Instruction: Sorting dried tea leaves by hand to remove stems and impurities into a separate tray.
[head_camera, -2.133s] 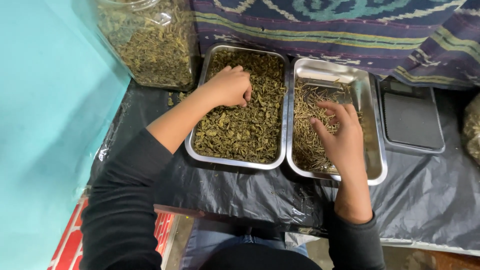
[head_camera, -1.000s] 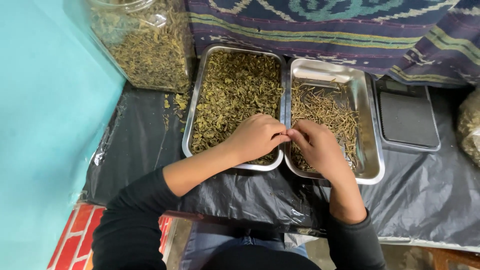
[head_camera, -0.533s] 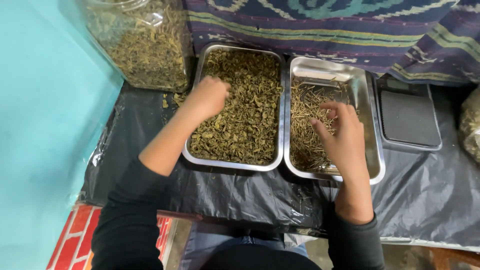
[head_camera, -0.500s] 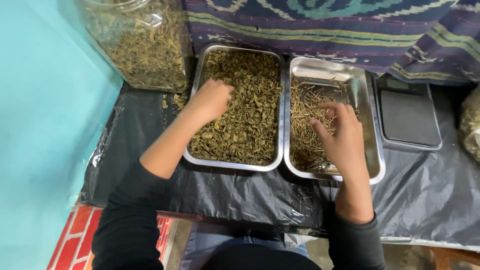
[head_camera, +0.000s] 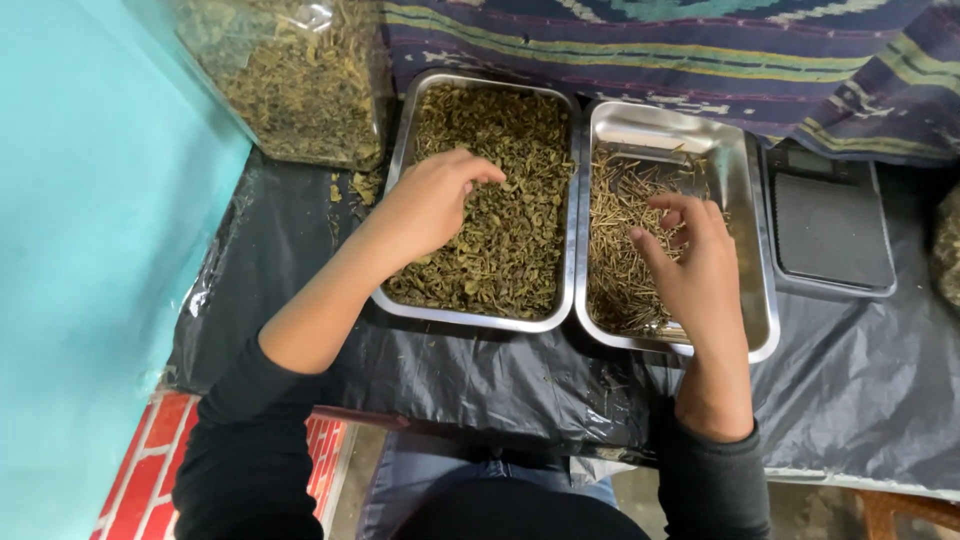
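Note:
Two steel trays sit side by side on black plastic sheeting. The left tray (head_camera: 398, 160) is full of dried green leaves (head_camera: 510, 200). My left hand (head_camera: 432, 198) rests in those leaves, fingers curled down into them. The right tray (head_camera: 760, 250) holds thin dried stems (head_camera: 615, 250) over its left half, bare metal at the back. My right hand (head_camera: 690, 262) hovers over the stems, fingers bent, tips pinched together near the tray's middle. Whether either hand holds a piece is too small to tell.
A large clear bag of dried leaves (head_camera: 290, 80) stands at the back left. A dark flat scale (head_camera: 832, 230) lies right of the trays. Patterned striped cloth (head_camera: 680, 50) runs along the back. A turquoise wall (head_camera: 90, 250) borders the left. Black sheeting (head_camera: 500, 380) covers the work surface.
One second ago both hands met at the seam between the trays. Since then my left hand went back into the leaf tray and my right hand stayed over the stem tray.

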